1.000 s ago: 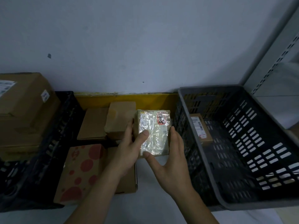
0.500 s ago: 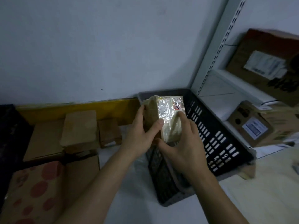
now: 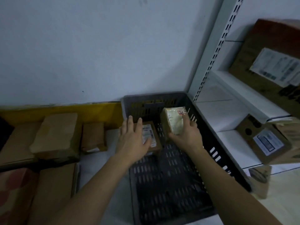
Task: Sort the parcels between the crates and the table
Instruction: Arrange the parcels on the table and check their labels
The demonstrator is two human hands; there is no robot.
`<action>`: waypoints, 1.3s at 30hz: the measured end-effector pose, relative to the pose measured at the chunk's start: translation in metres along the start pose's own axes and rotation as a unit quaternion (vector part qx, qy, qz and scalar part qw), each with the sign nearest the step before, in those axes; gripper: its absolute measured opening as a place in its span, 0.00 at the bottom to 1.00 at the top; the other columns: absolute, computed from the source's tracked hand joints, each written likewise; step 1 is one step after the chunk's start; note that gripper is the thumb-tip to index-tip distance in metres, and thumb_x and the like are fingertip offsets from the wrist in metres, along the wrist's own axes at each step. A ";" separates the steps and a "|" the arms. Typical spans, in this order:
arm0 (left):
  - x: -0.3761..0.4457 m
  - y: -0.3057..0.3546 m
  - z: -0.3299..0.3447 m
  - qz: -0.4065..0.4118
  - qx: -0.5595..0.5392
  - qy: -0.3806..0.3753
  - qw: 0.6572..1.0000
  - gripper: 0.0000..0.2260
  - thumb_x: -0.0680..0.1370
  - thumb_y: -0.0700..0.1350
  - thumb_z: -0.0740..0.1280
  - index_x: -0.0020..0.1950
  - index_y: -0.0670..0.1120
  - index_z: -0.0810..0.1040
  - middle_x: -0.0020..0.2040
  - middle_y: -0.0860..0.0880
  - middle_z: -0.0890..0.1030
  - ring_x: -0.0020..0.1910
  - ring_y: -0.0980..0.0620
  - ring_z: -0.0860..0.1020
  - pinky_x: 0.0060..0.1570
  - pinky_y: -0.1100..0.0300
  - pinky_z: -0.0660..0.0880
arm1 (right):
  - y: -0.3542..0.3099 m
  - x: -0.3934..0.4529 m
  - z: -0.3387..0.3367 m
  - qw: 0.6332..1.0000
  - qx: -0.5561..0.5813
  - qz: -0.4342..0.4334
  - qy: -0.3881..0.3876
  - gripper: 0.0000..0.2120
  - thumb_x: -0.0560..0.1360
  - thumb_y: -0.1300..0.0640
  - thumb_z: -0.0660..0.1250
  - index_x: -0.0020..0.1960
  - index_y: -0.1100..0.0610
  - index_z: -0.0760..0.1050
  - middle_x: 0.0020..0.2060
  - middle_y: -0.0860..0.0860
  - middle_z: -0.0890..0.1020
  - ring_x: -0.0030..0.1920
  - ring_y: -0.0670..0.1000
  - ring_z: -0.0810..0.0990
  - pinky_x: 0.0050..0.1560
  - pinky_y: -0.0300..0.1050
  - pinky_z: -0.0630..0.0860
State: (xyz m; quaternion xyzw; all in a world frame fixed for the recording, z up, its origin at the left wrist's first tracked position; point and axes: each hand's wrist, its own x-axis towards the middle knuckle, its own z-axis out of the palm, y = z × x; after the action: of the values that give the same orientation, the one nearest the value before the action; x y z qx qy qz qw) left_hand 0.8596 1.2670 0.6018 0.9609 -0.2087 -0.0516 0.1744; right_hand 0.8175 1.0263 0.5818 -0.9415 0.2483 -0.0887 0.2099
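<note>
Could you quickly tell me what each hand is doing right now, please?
Left hand: open, over the brown parcel.
Right hand: holding the plastic-wrapped parcel.

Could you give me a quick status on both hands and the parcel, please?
Right hand holds taped parcel over grey crate. Left hand open over labelled box inside. Nothing blocking.
</note>
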 end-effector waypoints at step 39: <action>0.014 0.003 0.028 -0.123 0.077 0.091 0.985 0.38 0.83 0.66 0.56 0.87 0.47 0.53 0.87 0.41 0.53 0.86 0.40 0.50 0.83 0.41 0.52 | 0.030 0.092 0.112 0.967 -0.186 -0.114 -0.130 0.47 0.80 0.24 0.51 0.87 0.54 0.53 0.85 0.63 0.53 0.84 0.67 0.52 0.81 0.67 0.58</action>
State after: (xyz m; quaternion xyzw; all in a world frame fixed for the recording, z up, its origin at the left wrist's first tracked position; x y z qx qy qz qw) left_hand 0.8660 1.2500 0.5765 0.9905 -0.0752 0.0314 0.1109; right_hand 0.9147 0.9957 0.4742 -0.9895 0.1222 0.0587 0.0503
